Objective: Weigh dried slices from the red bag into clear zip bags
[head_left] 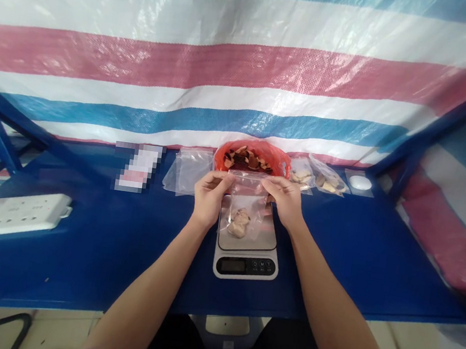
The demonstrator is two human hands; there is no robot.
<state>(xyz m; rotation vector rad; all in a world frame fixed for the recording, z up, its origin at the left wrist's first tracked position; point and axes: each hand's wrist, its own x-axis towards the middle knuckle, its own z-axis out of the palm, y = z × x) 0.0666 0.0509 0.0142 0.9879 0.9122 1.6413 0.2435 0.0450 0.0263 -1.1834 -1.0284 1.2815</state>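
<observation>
A clear zip bag (pixel 250 202) hangs between my two hands above a digital kitchen scale (pixel 249 246). Pale dried pieces (pixel 239 223) lie in the lower part of the bag. My left hand (pixel 209 195) pinches the bag's top left edge between thumb and fingers. At the top right edge, my right hand (pixel 285 200) pinches it the same way. Whether the bag touches the scale's plate, I cannot tell. Just behind the hands sits a red plastic bag (pixel 288 164), open at the top, full of brown and reddish dried slices (pixel 250 158).
Flat clear bags (pixel 190 170) lie left of the red bag. To its right are filled clear bags (pixel 330 179) and a white round object (pixel 360 182). A white power strip (pixel 30 213) rests at the left of the blue table (pixel 127 263). Striped sheeting (pixel 187 65) hangs behind.
</observation>
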